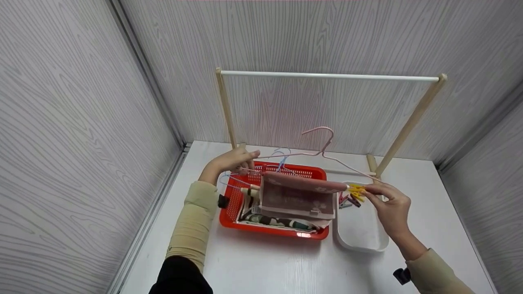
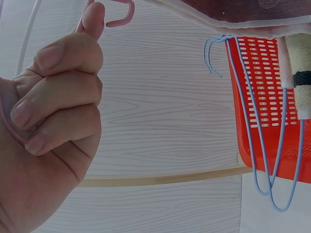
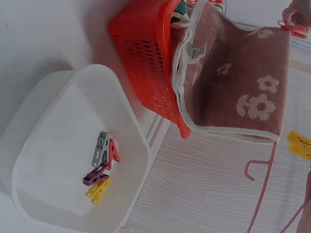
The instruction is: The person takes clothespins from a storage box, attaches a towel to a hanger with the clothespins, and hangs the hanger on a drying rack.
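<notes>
A pink hanger (image 1: 329,141) carries a brownish-pink flowered towel (image 1: 300,200) folded over its lower bar. My left hand (image 1: 237,160) grips the hanger's left end; the left wrist view shows its fingers curled round the pink wire. A red clothespin (image 3: 294,30) sits on the towel's top edge by that hand. With thumb and fingers, my right hand (image 1: 390,204) pinches a yellow clothespin (image 3: 300,144) near the towel's right top corner. In the right wrist view that clothespin appears apart from the cloth. Most of the right hand is outside that view.
Below the towel stands a red basket (image 1: 273,232) with patterned towels and blue hangers (image 2: 257,145). A white tub (image 1: 361,241) to its right contains several clothespins (image 3: 101,148). Behind them rises a wooden rack with a white rod (image 1: 327,76). Pale panels enclose the sides.
</notes>
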Available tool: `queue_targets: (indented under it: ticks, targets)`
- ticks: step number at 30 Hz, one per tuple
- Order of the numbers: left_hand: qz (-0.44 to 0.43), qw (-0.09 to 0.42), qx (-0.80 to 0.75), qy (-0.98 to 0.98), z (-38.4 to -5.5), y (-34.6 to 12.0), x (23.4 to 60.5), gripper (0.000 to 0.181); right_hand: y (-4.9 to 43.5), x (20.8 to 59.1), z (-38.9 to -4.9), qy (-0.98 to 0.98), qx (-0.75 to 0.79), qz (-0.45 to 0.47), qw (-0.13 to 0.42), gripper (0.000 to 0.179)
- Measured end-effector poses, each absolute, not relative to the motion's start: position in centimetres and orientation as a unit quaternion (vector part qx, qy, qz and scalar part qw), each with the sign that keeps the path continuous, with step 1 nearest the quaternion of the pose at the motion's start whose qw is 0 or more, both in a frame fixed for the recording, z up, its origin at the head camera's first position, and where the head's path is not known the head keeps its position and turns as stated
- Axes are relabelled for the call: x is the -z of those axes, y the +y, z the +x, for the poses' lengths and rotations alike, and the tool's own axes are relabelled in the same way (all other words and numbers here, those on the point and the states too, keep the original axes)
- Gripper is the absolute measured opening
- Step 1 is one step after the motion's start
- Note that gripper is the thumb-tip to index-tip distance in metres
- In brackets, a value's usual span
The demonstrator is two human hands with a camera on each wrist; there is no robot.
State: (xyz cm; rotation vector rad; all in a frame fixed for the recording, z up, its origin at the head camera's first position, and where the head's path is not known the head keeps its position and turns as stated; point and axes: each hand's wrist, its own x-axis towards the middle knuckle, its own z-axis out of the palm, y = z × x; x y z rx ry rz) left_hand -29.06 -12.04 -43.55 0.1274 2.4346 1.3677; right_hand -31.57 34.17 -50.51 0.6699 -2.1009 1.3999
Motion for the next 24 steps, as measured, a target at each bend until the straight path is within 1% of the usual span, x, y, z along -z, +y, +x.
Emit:
queue_targets:
  ticks: [1, 3, 4, 7, 12, 14, 17, 20, 24]
  targets:
    - [0.045, 0.172, -0.478, 0.86, -29.1, -12.1, 43.5, 0.078, 34.1, 50.4, -31.6, -0.776, -0.514, 0.253, 0.264, 0.023]
    - [0.036, 0.172, -0.474, 0.863, -29.0, -12.0, 43.5, 0.076, 34.0, 50.4, -31.7, -0.776, -0.508, 0.265, 0.263, 0.023]
    - [0.037, 0.171, -0.474, 0.863, -29.0, -12.0, 43.5, 0.079, 34.0, 50.4, -31.8, -0.776, -0.505, 0.27, 0.264, 0.024]
    - [0.027, 0.173, -0.474, 0.863, -28.8, -11.9, 43.4, 0.077, 33.9, 50.5, -31.8, -0.778, -0.493, 0.288, 0.261, 0.023]
    - [0.016, 0.174, -0.473, 0.863, -28.7, -11.9, 43.4, 0.063, 33.6, 50.7, -31.9, -0.786, -0.465, 0.313, 0.26, 0.025]
    - [0.016, 0.172, -0.472, 0.864, -28.7, -11.9, 43.5, 0.06, 33.5, 50.7, -32.0, -0.79, -0.452, 0.319, 0.262, 0.025]
    - [0.015, 0.172, -0.475, 0.863, -28.7, -12.0, 43.5, 0.067, 33.3, 50.8, -32.2, -0.795, -0.435, 0.325, 0.27, 0.026]
    - [0.012, 0.176, -0.483, 0.858, -28.6, -12.0, 43.4, 0.087, 33.2, 50.7, -32.3, -0.799, -0.415, 0.331, 0.281, 0.026]
    - [0.029, 0.173, -0.48, 0.859, -28.6, -12.2, 43.3, 0.104, 33.0, 50.6, -32.4, -0.808, -0.387, 0.335, 0.293, 0.027]
